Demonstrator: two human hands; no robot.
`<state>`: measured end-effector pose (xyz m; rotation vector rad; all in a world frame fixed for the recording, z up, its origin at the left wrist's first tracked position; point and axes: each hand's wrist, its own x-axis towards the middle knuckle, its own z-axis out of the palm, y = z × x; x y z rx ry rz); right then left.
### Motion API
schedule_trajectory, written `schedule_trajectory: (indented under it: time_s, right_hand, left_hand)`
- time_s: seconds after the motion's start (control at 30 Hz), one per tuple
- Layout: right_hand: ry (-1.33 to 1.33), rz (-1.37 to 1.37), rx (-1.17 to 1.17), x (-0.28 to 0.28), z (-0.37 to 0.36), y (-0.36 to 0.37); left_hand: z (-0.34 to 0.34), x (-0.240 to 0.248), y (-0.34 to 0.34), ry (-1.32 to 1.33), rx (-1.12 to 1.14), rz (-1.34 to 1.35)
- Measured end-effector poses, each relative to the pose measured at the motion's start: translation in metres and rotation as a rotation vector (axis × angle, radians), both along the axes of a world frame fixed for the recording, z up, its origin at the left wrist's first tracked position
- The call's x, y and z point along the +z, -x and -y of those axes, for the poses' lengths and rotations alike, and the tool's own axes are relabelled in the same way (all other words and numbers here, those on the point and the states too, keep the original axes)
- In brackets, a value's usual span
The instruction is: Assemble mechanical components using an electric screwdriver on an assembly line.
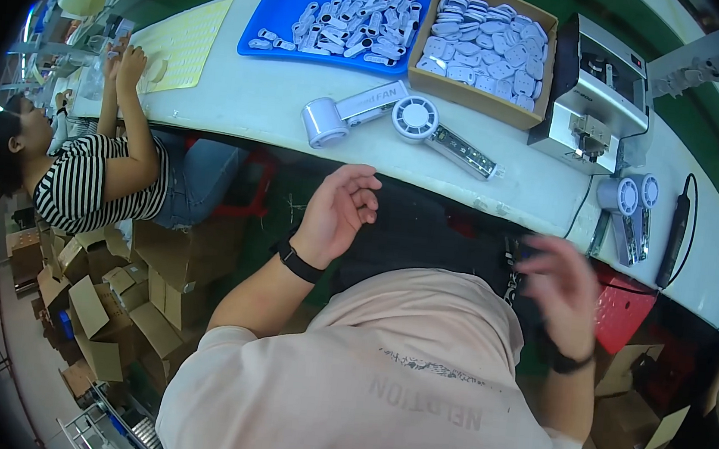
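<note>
My left hand (339, 212) hovers just off the near edge of the white table, palm turned inward, fingers loosely curled with nothing in them. My right hand (559, 287) is smeared by motion in front of my body, and its fingers cannot be made out clearly. On the table beyond my left hand lies a white handheld fan (326, 123) with its handle pointing right. Beside it rests another handheld fan (415, 119), its handle uncovered so the inner parts show. Two more handheld fans (619, 196) lie together at the right, beyond my right hand.
A blue tray (258, 20) of small white parts and a cardboard box (475, 100) of white covers stand at the back. A silver machine (593, 95) is beside them. Rightward lies a black corded tool (677, 233). At left, a person in stripes (100, 174) sits near a yellow sheet (191, 39).
</note>
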<state>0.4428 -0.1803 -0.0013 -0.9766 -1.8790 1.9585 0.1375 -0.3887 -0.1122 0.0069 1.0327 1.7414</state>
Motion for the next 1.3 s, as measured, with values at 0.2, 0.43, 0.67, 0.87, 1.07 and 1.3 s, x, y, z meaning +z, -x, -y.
schedule_trajectory:
  time_s: [0.2, 0.43, 0.67, 0.87, 1.07, 1.3]
  right_hand:
    - [-0.624, -0.230, 0.813, -0.051, 0.042, 0.164]
    - [-1.215, -0.433, 0.932, -0.073, 0.075, 0.221]
    - [-1.426, -0.418, 0.838, -0.050, 0.063, 0.222]
    - [-1.152, -0.463, 0.968, -0.063, 0.058, 0.231]
    - [-0.993, -0.332, 1.053, -0.079, 0.052, 0.218]
    - [-1.031, -0.065, 0.404, -0.015, -0.005, 0.157]
  left_hand:
    - [0.023, -0.004, -0.009, -0.078, 0.084, 0.321]
    - [0.047, -0.018, -0.023, -0.167, 0.270, 0.528]
    - [0.024, -0.015, 0.002, -0.355, 0.031, 0.655]
    - [0.022, -0.009, 0.008, -0.184, -0.006, 0.786]
    - [0.028, -0.029, 0.028, 0.037, -0.269, 0.417]
    - [0.031, 0.001, 0.050, 0.299, -0.443, -0.201]
